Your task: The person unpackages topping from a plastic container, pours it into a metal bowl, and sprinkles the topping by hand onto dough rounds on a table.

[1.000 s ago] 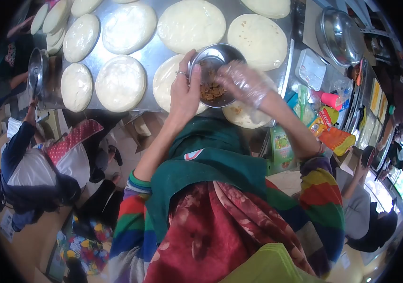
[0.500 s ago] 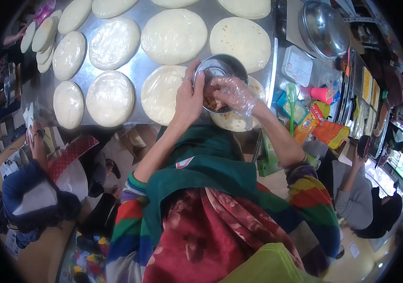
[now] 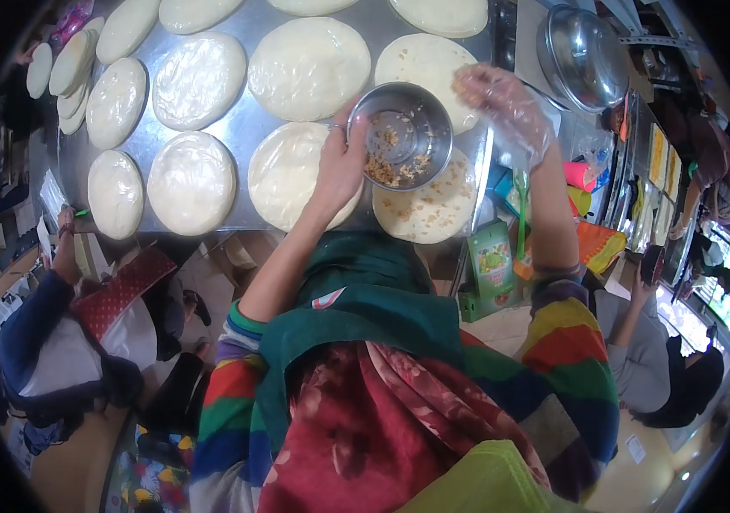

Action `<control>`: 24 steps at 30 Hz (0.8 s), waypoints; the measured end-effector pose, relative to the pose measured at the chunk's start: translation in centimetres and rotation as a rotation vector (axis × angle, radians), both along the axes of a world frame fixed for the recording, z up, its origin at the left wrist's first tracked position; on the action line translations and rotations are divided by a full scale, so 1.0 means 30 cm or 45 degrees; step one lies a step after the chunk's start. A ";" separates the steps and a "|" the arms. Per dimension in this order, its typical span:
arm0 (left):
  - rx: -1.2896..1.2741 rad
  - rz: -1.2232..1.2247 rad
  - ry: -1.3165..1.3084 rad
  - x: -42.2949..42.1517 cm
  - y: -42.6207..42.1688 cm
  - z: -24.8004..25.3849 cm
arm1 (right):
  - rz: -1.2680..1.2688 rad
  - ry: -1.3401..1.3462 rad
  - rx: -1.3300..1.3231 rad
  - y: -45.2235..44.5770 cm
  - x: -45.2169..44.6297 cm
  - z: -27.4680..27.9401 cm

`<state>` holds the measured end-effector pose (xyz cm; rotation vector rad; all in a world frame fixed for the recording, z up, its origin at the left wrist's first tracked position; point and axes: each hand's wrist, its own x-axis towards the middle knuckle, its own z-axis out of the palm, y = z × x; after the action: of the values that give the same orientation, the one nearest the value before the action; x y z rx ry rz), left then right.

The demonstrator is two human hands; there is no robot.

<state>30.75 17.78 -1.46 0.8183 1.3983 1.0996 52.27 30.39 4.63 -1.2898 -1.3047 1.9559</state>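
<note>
My left hand (image 3: 344, 167) grips the side of a round steel bowl (image 3: 420, 128), thumb over its rim. Light brown crumbs (image 3: 395, 173) lie in the bottom of the bowl. To the right of the bowl, my right hand (image 3: 506, 107), in a clear plastic glove, has its fingers closed around some crumbs at the right edge of a dough disc (image 3: 416, 64). A nearer dough disc (image 3: 429, 209), partly hidden under the bowl, has crumbs scattered over it.
Several flat dough discs (image 3: 309, 68) lie in rows on the metal table (image 3: 241, 184). A large steel lidded pan (image 3: 583, 60) stands at the upper right, and a green carton (image 3: 491, 269) is below the table's right edge. Other people (image 3: 49, 342) are on both sides.
My right hand has come out of the bowl, moving up and right to the far disc's edge, with crumbs in its fingers. My left hand still holds the bowl.
</note>
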 end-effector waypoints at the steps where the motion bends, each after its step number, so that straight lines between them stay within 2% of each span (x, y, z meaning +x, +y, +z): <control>1: -0.020 0.016 -0.025 -0.012 -0.008 0.002 | -0.003 -0.109 0.040 0.046 0.035 -0.036; 6: -0.030 0.047 0.000 -0.068 -0.062 0.047 | 0.105 -0.712 0.288 0.185 0.190 -0.304; 9: -0.042 0.093 0.009 -0.107 -0.111 0.049 | 0.249 -0.912 0.735 0.154 0.227 -0.387; 15: -0.136 0.172 0.078 -0.195 -0.222 0.044 | 0.325 -1.042 0.949 0.023 0.195 -0.380; 22: -0.168 0.282 0.095 -0.232 -0.309 0.029 | 0.519 -1.037 1.445 -0.100 0.093 -0.439; 24: -0.135 0.280 0.090 -0.239 -0.326 0.015 | 0.512 -1.118 1.249 -0.112 0.050 -0.404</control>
<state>23.58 7.99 -1.00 0.6435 1.6216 1.1611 53.75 27.03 -7.50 -1.3838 -2.6165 0.5630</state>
